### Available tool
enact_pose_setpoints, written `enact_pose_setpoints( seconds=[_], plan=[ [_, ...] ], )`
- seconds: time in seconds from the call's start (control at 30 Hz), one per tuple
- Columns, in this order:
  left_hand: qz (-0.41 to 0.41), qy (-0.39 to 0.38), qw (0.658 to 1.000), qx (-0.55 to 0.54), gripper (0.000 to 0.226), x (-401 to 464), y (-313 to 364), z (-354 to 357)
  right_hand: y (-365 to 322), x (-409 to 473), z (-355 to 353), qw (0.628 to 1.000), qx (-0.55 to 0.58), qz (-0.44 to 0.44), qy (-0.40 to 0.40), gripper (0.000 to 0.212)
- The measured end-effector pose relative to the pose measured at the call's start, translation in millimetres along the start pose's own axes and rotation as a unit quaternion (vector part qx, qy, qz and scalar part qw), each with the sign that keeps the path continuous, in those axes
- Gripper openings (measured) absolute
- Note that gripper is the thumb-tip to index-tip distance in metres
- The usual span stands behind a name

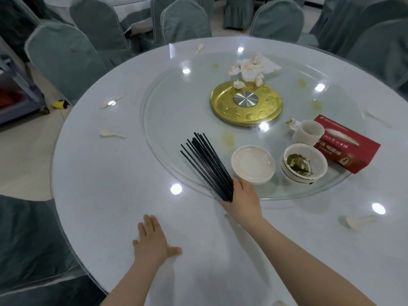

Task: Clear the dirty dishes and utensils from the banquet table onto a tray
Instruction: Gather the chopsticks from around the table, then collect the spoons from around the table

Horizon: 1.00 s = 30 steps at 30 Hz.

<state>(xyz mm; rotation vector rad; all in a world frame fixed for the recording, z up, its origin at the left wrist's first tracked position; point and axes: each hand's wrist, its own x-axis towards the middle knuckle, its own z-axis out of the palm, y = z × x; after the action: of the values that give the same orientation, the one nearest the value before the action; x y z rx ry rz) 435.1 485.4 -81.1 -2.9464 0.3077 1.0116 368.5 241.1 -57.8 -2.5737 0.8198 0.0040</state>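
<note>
My right hand (242, 200) grips the near ends of a fanned bundle of black chopsticks (205, 164), which point away over the edge of the glass turntable (167, 138). Flat on the white round table (106, 186) rests my left hand (152, 241), fingers straight, holding nothing. On the turntable sit a stack of small white plates (252, 163), a stack of bowls (304, 164) with green scraps in the top one, and a stack of white cups (309, 132). White spoons lie scattered: at the left (111, 133), farther left (109, 103), at the right (357, 221) and at the far side (199, 48).
A red tissue box (348, 144) sits on the turntable beside the cups. A gold disc (246, 103) marks its centre, with crumpled napkins (251, 69) behind. Grey-green covered chairs (64, 56) ring the table. A grey cart (15, 93) stands at the left.
</note>
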Motion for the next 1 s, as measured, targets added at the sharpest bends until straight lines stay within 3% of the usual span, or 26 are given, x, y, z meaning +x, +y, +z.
enact_pose_setpoints(
  seconds=[0.37, 0.57, 0.9, 1.0],
  plan=[
    [0.029, 0.025, 0.999, 0.001, 0.128, -9.2, -2.7, -0.5, 1.4, -28.2, -7.7, 0.999, 0.027, -0.020, 0.040, 0.057],
    [0.135, 0.063, 0.985, -0.085, 0.086, -31.8, 6.6, 18.1, 59.6, -90.3, -4.0, 0.999, 0.048, 0.022, 0.004, 0.042],
    [0.233, 0.063, 0.950, -0.197, 0.043, -77.6, 49.6, 46.4, 142.9, -190.1, -17.2, 0.981, 0.112, 0.155, -0.022, 0.011],
    [0.256, 0.027, 0.946, -0.197, 0.038, -89.6, 62.4, 55.9, 143.1, -211.0, -18.3, 0.973, 0.126, 0.178, -0.077, 0.022]
  ],
)
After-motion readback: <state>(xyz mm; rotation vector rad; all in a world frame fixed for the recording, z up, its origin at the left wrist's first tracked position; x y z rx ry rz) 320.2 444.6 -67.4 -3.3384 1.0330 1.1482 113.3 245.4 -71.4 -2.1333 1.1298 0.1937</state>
